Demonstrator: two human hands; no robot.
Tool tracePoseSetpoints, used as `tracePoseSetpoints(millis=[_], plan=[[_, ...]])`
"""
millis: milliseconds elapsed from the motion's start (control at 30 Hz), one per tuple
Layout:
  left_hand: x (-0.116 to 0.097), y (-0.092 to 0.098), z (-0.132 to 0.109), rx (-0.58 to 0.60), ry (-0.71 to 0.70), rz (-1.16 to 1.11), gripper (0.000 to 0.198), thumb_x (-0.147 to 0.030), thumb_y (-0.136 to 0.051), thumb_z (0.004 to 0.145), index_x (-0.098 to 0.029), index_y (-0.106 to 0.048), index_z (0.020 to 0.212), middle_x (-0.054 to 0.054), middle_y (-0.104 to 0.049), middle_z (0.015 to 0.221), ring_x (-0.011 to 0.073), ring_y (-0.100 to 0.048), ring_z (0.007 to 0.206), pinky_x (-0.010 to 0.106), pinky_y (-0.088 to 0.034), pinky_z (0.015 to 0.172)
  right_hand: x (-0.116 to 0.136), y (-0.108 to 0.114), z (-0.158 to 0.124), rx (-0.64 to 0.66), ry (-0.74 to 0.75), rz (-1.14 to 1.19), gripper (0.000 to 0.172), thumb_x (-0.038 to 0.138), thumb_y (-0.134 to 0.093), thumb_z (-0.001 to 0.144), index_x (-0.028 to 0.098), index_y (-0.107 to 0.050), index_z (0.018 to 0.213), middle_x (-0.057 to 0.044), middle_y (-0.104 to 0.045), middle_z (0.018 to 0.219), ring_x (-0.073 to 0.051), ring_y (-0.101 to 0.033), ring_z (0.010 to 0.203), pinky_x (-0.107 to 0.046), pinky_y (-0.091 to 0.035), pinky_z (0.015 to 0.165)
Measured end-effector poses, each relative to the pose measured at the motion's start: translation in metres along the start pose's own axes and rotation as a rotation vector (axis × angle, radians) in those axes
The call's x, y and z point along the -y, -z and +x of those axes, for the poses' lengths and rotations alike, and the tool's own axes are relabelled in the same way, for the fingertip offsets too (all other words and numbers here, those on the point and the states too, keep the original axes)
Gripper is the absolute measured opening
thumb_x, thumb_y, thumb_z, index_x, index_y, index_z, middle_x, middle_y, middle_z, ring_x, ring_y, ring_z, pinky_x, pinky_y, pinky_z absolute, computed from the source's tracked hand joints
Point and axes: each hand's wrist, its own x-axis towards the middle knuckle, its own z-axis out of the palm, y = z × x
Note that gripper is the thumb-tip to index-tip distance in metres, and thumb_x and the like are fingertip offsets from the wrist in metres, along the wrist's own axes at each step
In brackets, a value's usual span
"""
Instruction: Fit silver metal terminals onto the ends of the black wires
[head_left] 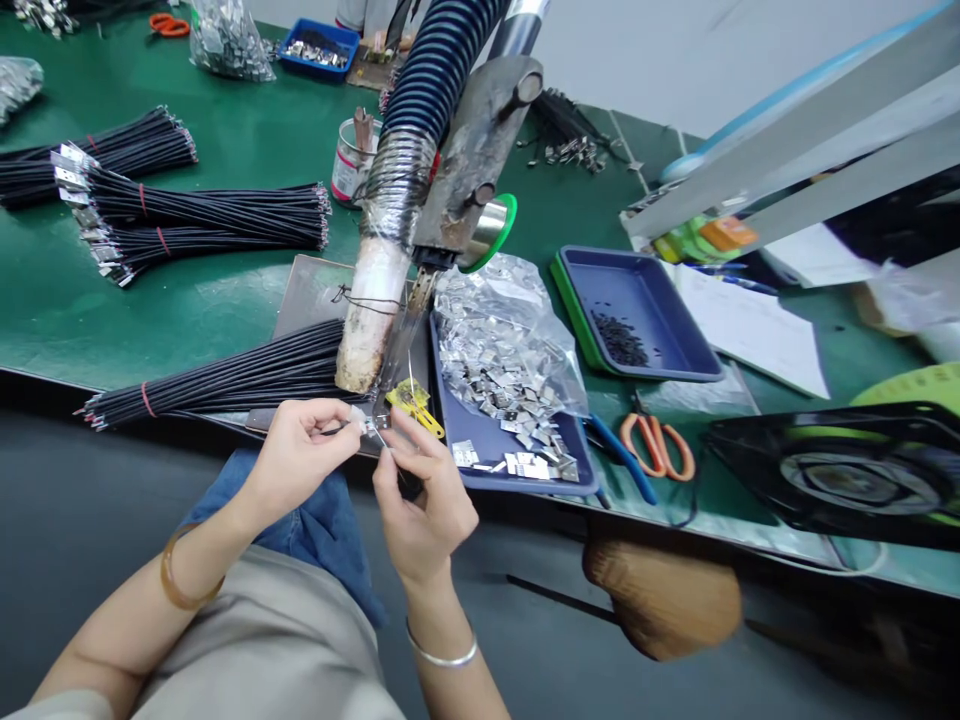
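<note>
My left hand (309,450) is closed, thumb and forefinger pinching the end of a black cable (331,431); a small whitish covering shows at the fingertips. Close beside it, my right hand (426,485) pinches a thin silvery wire (381,437), which looks like solder. A small metal connector at the cable's tip is partly hidden by the fingers. Just beyond the hands is a yellow piece (415,405) under the stained metal stand (469,150). A bundle of black cables (232,378) with a red band lies left of the stand.
A ribbed hose (442,65) hangs down beside the stand, near a green-rimmed spool (491,235). Right of the hands, a blue tray (525,487) holds a bag of metal connector shells. Pliers (621,460), orange scissors (656,447) and a black fan (840,475) lie farther right.
</note>
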Motion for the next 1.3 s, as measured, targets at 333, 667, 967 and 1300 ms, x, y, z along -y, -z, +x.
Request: tracePoseSetpoints(millis=[333,667,967,1300], plan=[[-0.004,-0.004,-0.001,-0.04,-0.007,0.009,0.016,-0.025,-0.067,0.07,-0.011,-0.075,0.072,0.0,-0.06,0.062,0.0085,-0.048,0.058,0.019,-0.047,0.057,0.004,0.001,0.007,0.022,-0.07,0.043,0.018,0.006,-0.068,0.086,0.023,-0.064,0.092,-0.008,-0.078,0.114,-0.019,-0.078,0.096,-0.033,-0.068,0.083],[-0.007,-0.005,-0.002,-0.023,0.025,0.098,0.022,-0.028,-0.061,0.069,-0.008,-0.07,0.071,-0.005,-0.038,0.056,0.0056,-0.03,0.054,0.017,-0.028,0.049,0.001,0.004,0.011,0.034,-0.037,0.003,0.017,0.006,-0.069,0.087,0.022,-0.065,0.091,-0.007,-0.08,0.102,-0.018,-0.078,0.092,-0.031,-0.066,0.082],[-0.007,-0.004,-0.001,0.007,0.005,0.156,0.021,-0.029,-0.059,0.069,-0.01,-0.065,0.069,-0.006,-0.033,0.054,0.0061,-0.026,0.053,0.02,-0.021,0.049,0.004,0.004,0.011,0.027,-0.036,0.023,0.017,0.006,-0.068,0.086,0.022,-0.062,0.087,-0.007,-0.079,0.107,-0.017,-0.078,0.09,-0.029,-0.066,0.08],[-0.005,-0.003,-0.004,0.045,-0.009,0.209,0.021,-0.031,-0.057,0.075,-0.011,-0.062,0.069,-0.007,-0.031,0.056,0.0069,-0.025,0.054,0.022,-0.019,0.05,0.001,0.004,0.008,0.013,-0.055,0.007,0.017,0.007,-0.071,0.086,0.022,-0.067,0.092,-0.005,-0.08,0.1,-0.017,-0.078,0.092,-0.03,-0.065,0.082]])
